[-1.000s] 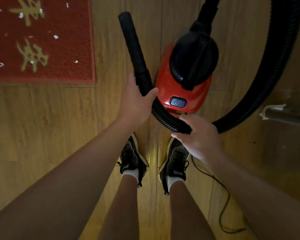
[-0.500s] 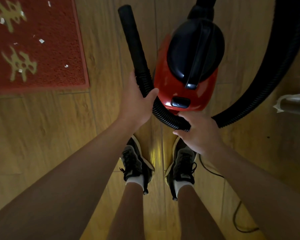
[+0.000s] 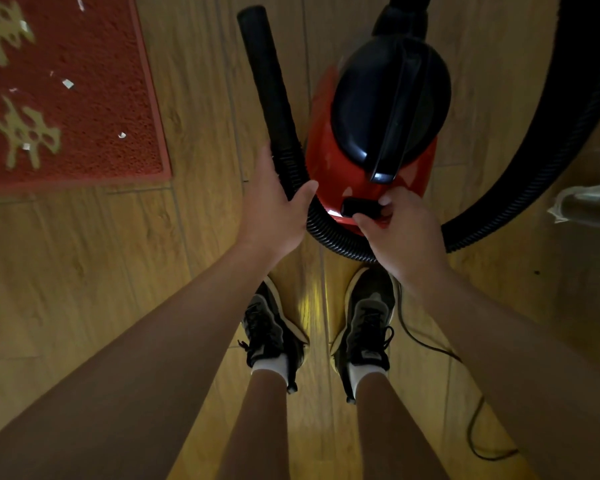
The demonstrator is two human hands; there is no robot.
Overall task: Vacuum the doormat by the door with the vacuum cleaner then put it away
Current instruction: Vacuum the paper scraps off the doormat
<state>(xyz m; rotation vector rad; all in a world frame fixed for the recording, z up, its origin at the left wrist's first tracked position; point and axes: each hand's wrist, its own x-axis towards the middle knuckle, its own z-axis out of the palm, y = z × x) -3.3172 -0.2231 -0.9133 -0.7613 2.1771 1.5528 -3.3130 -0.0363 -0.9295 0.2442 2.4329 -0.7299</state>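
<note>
A red canister vacuum cleaner point(image 3: 368, 157) with a black top stands on the wooden floor just ahead of my feet. Its black ribbed hose point(image 3: 548, 161) loops round the right side and ends in a straight black nozzle tube point(image 3: 267, 81) pointing away from me. My left hand point(image 3: 274, 209) grips the hose where the tube begins. My right hand point(image 3: 402, 233) rests on the vacuum's near face, fingertips on its dark switch point(image 3: 357, 207). The red doormat point(image 3: 94, 109) with gold characters lies at the upper left, strewn with small white paper scraps.
A thin black power cord point(image 3: 465, 382) trails over the floor to the right of my shoes. A dark metal leg with white tape point(image 3: 582, 202) juts in from the right edge. My two feet in dark trainers stand under my hands.
My right hand left the hose and moved up onto the vacuum's switch. The vacuum and mat appear nearer and shifted left as my view moved. My left hand kept its grip.
</note>
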